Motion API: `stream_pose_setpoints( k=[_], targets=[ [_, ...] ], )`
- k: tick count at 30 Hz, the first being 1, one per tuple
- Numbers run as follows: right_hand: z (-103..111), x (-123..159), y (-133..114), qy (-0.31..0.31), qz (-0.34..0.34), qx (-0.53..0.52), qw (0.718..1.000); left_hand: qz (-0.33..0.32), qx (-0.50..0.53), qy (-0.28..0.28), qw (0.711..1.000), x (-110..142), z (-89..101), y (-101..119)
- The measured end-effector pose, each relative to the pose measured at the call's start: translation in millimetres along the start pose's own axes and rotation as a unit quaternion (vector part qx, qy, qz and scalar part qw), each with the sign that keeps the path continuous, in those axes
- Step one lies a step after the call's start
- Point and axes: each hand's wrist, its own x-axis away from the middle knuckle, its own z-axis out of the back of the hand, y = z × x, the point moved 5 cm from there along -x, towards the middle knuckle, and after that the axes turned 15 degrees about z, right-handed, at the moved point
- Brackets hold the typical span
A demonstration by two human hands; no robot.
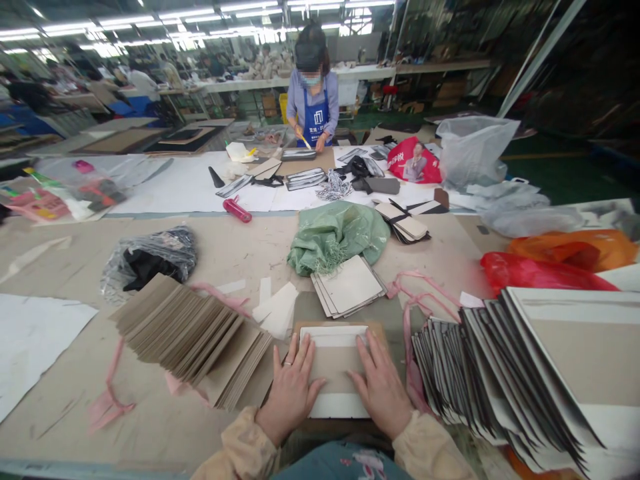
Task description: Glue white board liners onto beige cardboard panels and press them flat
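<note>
A flat beige panel with white bands along its far and near ends (336, 375) lies in front of me on a brown board (383, 335). Flat on its left edge rests my left hand (293, 383), fingers stretched out, a ring on one of them. My right hand (383, 387) lies the same way along the right edge, fingers spread. Neither hand grips anything. Just beyond the panel is a small pile of pale, dark-edged pieces (350, 287). To the left leans a fanned stack of brown boards (180, 327); to the right stands a tall stack of white-and-beige panels with dark edges (555, 360).
A green sack (340, 233), a clear bag with black material (155, 260), pink strips (114, 390) and red plastic (540, 272) lie around the table. Across it, a co-worker in a blue apron (316, 117) handles striped pieces (299, 154). A pink-red tool (237, 209) lies near the table joint.
</note>
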Motion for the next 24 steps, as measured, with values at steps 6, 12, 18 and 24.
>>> stream_pose_setpoints(
  k=[6,12,18,24],
  targets=[
    [11,8,17,0.083,-0.117,-0.097,0.985,0.011,-0.006,0.009,1.000,4,-11.0,-3],
    [-1,9,35,0.116,-0.275,-0.322,0.898,0.021,0.030,0.004,0.999,6,-18.2,-4],
    [1,4,23,0.156,-0.315,-0.544,0.762,0.057,0.220,-0.008,0.974,9,-6.8,-14],
    [43,15,9,0.210,-0.316,-0.611,0.695,0.248,0.664,-0.077,0.701,-9,27.9,-36]
  ],
)
